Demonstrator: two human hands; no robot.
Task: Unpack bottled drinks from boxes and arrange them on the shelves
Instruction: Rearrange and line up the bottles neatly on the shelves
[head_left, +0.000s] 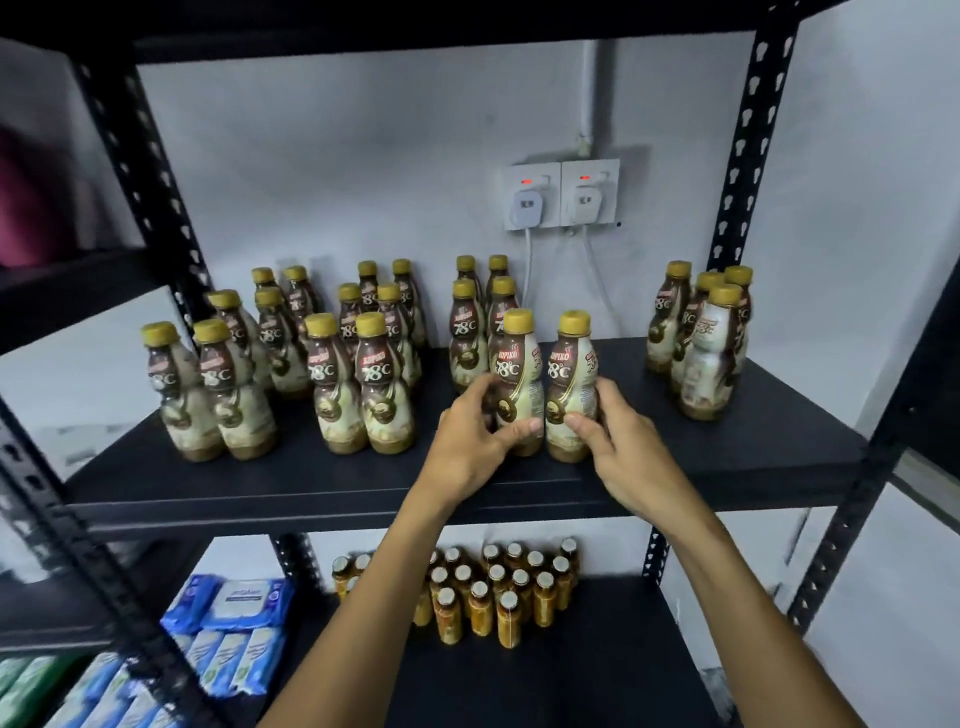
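Two coffee bottles with yellow caps stand side by side at the front of a black shelf (727, 441). My left hand (475, 436) grips the lower part of the left bottle (519, 374). My right hand (618, 441) grips the lower part of the right bottle (571, 374). Both bottles are upright with their bases on the shelf. Behind them stand more of the same bottles in pairs (470, 332). Further groups stand at the left (208, 389), centre left (358, 384) and right (706, 343) of the shelf.
Black slotted uprights (748, 145) frame the shelf. Two wall sockets with plugs (561, 195) and hanging cables sit behind the bottles. The shelf below holds several small orange bottles (488, 592) and blue wet-wipe packs (234, 608).
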